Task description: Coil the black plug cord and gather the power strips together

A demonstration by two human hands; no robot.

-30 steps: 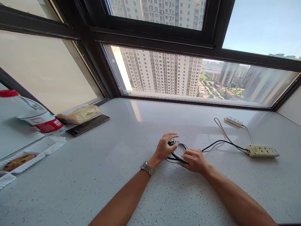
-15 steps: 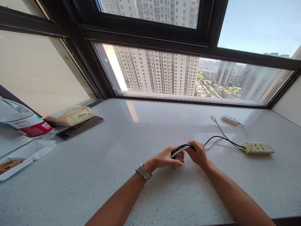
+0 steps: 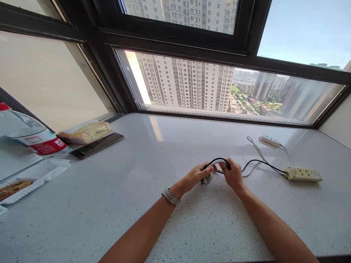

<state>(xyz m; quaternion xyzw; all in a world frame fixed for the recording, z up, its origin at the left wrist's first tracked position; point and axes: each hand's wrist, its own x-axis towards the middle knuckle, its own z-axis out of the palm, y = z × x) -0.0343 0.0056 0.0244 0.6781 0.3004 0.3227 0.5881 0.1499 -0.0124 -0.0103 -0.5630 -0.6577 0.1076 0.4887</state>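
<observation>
Far left edge: a bottle (image 3: 30,137), a snack pack (image 3: 85,132) and a phone (image 3: 96,145) lie on the desk (image 3: 164,226).
Left hand (image 3: 196,177): clasps the bundled cords (image 3: 216,162) at mid-desk.
Right hand (image 3: 233,174): grips the same bundle, raised off the surface.
Right edge: a power strip (image 3: 303,174), with a black lead running to the bundle.
</observation>
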